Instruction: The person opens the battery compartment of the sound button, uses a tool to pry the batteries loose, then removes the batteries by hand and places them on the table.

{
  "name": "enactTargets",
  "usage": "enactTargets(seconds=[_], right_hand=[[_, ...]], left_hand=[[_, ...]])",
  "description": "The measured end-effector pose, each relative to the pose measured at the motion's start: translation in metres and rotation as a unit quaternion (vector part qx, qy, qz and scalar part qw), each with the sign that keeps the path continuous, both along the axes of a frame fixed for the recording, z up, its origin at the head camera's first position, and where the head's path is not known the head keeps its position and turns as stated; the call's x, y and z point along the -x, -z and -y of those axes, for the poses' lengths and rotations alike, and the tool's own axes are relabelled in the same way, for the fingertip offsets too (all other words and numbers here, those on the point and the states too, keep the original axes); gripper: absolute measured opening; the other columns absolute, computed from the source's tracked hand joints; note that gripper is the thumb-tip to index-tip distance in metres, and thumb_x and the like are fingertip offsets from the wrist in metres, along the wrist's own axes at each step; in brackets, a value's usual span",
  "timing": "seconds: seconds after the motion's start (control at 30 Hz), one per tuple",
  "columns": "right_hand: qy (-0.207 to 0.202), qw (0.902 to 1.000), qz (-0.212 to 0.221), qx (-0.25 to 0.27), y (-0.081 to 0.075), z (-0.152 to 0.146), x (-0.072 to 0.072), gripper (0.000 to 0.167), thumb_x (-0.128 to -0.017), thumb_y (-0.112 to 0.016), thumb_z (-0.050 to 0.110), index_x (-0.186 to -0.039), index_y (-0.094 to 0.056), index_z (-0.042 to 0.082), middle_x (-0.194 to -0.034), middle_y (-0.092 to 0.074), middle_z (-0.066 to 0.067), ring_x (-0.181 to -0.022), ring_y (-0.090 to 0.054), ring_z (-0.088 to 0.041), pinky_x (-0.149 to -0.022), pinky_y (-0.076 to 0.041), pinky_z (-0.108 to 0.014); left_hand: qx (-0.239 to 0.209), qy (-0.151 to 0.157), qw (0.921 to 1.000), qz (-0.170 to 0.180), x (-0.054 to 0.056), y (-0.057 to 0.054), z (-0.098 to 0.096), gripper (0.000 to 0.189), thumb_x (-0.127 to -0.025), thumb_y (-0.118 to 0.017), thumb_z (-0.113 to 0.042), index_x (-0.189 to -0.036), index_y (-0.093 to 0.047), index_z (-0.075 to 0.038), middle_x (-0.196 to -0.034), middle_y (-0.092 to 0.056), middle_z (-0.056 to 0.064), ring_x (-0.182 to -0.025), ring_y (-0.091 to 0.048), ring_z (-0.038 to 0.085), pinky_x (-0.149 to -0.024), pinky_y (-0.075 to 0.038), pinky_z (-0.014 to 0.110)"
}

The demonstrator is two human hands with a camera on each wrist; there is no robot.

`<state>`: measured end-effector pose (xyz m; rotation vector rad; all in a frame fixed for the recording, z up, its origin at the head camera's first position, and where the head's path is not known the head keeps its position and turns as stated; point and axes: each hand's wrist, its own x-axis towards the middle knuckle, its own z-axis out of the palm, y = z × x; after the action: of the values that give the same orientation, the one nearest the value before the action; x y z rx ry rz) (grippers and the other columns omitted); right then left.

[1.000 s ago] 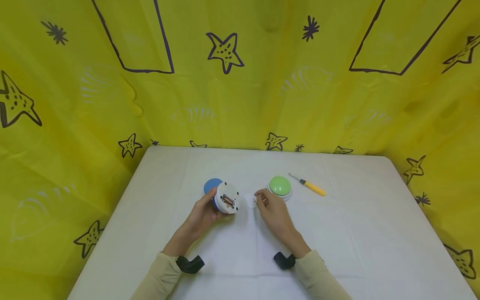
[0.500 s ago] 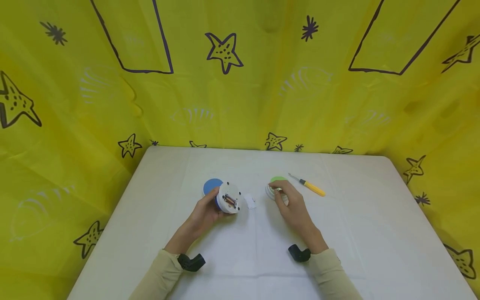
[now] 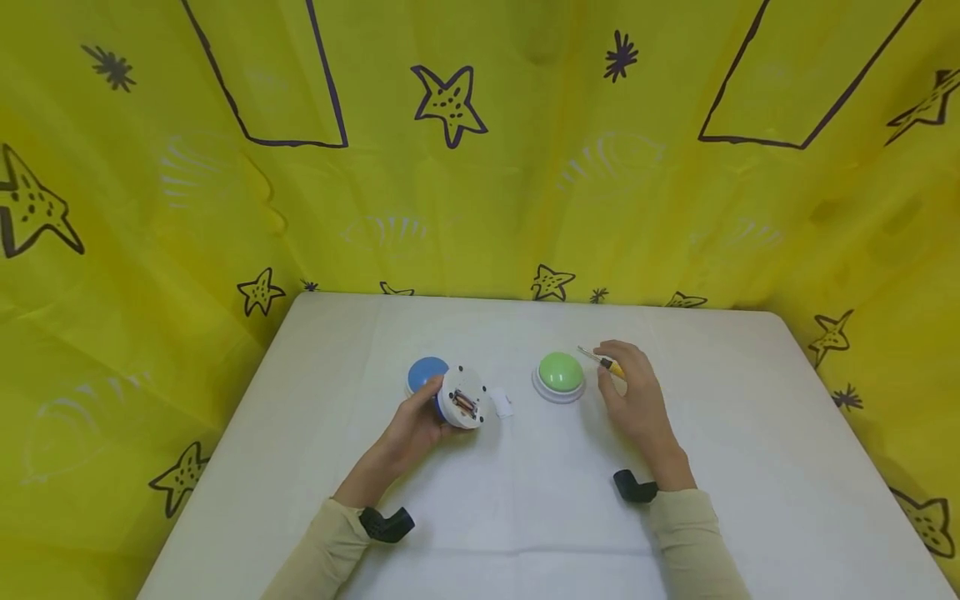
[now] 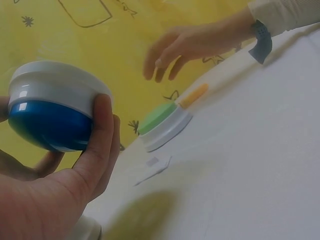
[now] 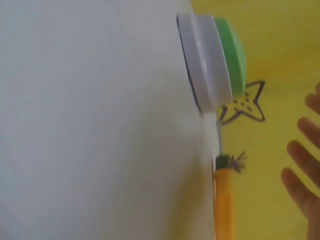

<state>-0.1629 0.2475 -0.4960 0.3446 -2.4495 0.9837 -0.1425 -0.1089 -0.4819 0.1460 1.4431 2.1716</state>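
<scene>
Left hand [image 3: 408,431] grips a blue-domed device [image 4: 54,106] (round, glossy, white-based).

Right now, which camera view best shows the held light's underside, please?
The head view: the underside faces it, slot uncovered. Left wrist shows only the white side and blue dome; right wrist, none of it.

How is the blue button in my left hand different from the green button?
The blue button, held tilted in your left hand, exposes its underside; the green button sits dome up on the table. The blue one's battery compartment is open; the green one's underside is hidden. Both have a round white base.
</scene>
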Motion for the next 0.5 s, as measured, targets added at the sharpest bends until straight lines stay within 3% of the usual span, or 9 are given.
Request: enactTargets(seconds=[0.13,0.3,0.5], right_hand=[[0.032,0.9989,0.032,-0.01,0.003,-0.016,0.003,0.031,-0.095,-0.065,0.002,-0.126,-0.066,0.002,-0.139,-0.058,-0.021,-0.133,-0.048,-0.046,-0.109,-0.037,-0.066],[0.068,0.9922,0.088,-0.056,0.007,-0.029,0.004,0.035,-0.097,-0.064,0.011,-0.13,-0.063,0.002,-0.142,-0.055,-0.025,-0.132,-0.047,-0.051,-0.107,-0.035,-0.068],[0.093,0.9737,0.19,-0.085,0.008,-0.037,0.002,0.043,-0.103,-0.057,0.024,-0.141,-0.057,0.003,-0.148,-0.051,-0.028,-0.132,-0.046,-0.05,-0.106,-0.038,-0.069]], left_hand=[[-0.002,0.002,1.0,0.005,0.0,0.002,-0.001,0.07,-0.112,-0.028,-0.039,-0.166,0.001,-0.009,-0.172,-0.009,0.025,-0.159,-0.015,0.047,-0.122,-0.033,0.06],[0.0,0.009,0.9999,0.009,0.0,0.001,-0.003,0.071,-0.111,-0.029,-0.041,-0.167,0.001,-0.009,-0.172,-0.009,0.025,-0.159,-0.015,0.046,-0.123,-0.029,0.062],[0.001,0.021,0.9998,0.001,-0.001,0.001,-0.004,0.07,-0.111,-0.028,-0.039,-0.166,0.001,-0.006,-0.171,-0.009,0.028,-0.158,-0.015,0.048,-0.122,-0.029,0.064]])
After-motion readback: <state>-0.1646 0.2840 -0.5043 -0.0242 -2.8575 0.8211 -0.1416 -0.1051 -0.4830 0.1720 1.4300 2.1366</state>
